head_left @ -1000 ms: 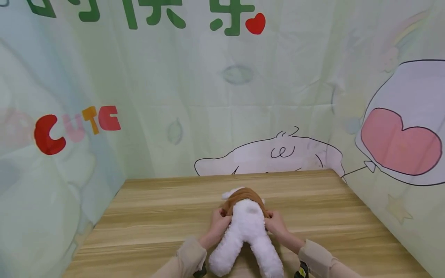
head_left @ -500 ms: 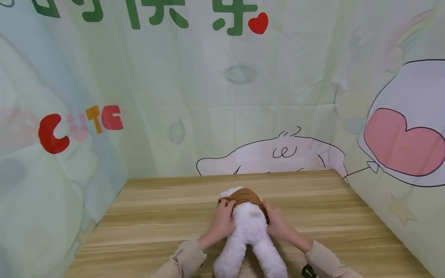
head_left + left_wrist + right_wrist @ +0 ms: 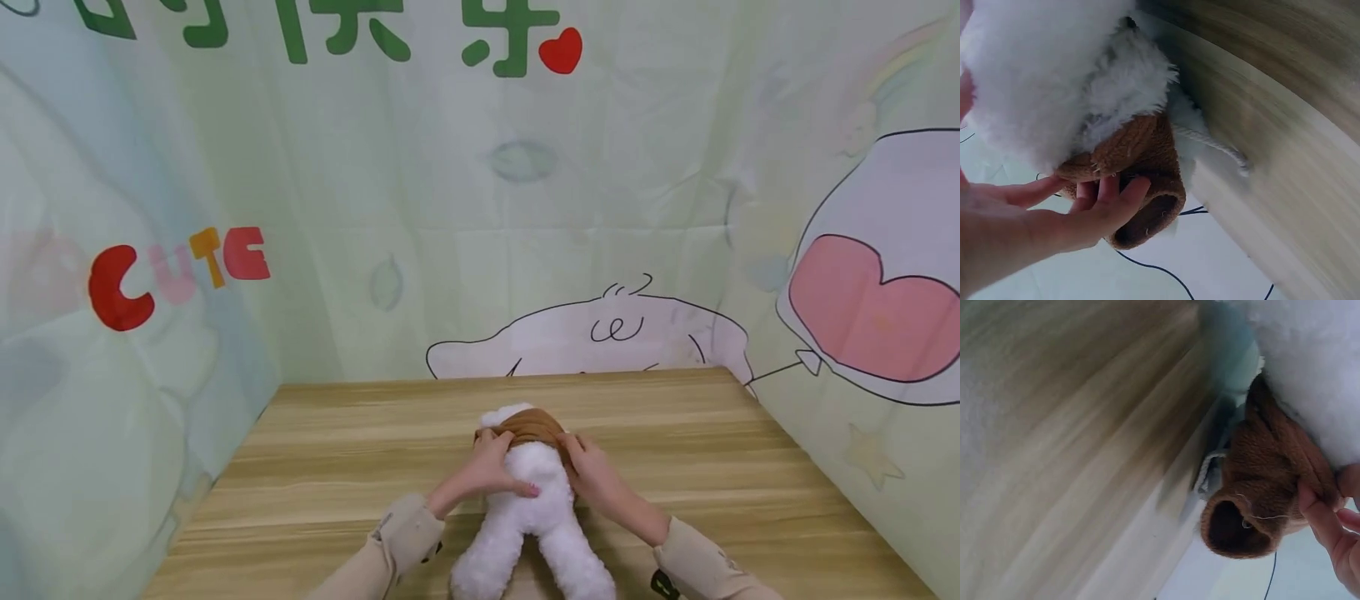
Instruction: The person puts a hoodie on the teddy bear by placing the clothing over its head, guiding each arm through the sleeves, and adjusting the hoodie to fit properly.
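A white plush toy (image 3: pixel 534 500) lies on the wooden table (image 3: pixel 337 467), its two legs pointing toward me. A brown knitted garment (image 3: pixel 528 425) is bunched around its upper body. My left hand (image 3: pixel 491 468) pinches the garment's left edge, thumb resting on the white fur; the left wrist view shows the fingers (image 3: pixel 1113 194) curled into the brown knit (image 3: pixel 1147 156) beside a sleeve opening. My right hand (image 3: pixel 592 473) grips the garment's right edge; in the right wrist view its fingers (image 3: pixel 1319 509) pinch the brown fabric (image 3: pixel 1260 487) next to the white fur (image 3: pixel 1316 356).
A printed cloth backdrop (image 3: pixel 480 208) with green characters, red hearts and the word CUTE encloses the table at the back and on both sides. A thin white cord (image 3: pixel 1210 142) trails from the toy onto the wood.
Both hands have slid farther up the toy's body, bunching the brown garment toward its far end. The left thumb now lies across the white fur.
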`<state>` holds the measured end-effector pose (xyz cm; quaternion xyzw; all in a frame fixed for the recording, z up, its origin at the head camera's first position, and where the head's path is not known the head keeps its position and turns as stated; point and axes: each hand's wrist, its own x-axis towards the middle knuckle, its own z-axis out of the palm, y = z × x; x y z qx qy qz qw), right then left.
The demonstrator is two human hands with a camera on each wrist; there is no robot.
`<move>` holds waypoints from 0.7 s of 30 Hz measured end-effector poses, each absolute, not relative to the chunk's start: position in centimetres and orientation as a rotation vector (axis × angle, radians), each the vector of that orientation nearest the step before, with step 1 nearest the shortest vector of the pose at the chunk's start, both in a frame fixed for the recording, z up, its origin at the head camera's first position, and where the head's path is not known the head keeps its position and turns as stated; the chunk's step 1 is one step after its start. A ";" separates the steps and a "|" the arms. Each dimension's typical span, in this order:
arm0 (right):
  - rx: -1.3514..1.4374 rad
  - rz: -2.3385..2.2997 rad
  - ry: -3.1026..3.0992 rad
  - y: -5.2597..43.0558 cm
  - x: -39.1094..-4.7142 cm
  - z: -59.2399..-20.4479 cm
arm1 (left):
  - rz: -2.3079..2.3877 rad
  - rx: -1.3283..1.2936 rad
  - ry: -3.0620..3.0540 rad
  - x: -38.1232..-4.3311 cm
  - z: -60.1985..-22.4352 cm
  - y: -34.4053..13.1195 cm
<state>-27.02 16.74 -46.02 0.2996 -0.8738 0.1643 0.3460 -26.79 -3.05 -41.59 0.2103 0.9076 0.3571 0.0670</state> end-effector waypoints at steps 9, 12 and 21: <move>0.834 0.621 -2.266 16.5 -26.9 -46.1 | 1.018 0.908 2.914 -27.2 -42.8 -2.4; 0.853 0.949 -2.381 16.9 -26.6 -46.0 | 0.950 0.946 2.992 -27.2 -43.2 -2.2; 1.050 1.034 -2.618 17.8 -25.9 -45.1 | 0.921 0.928 3.151 -26.5 -44.7 -1.9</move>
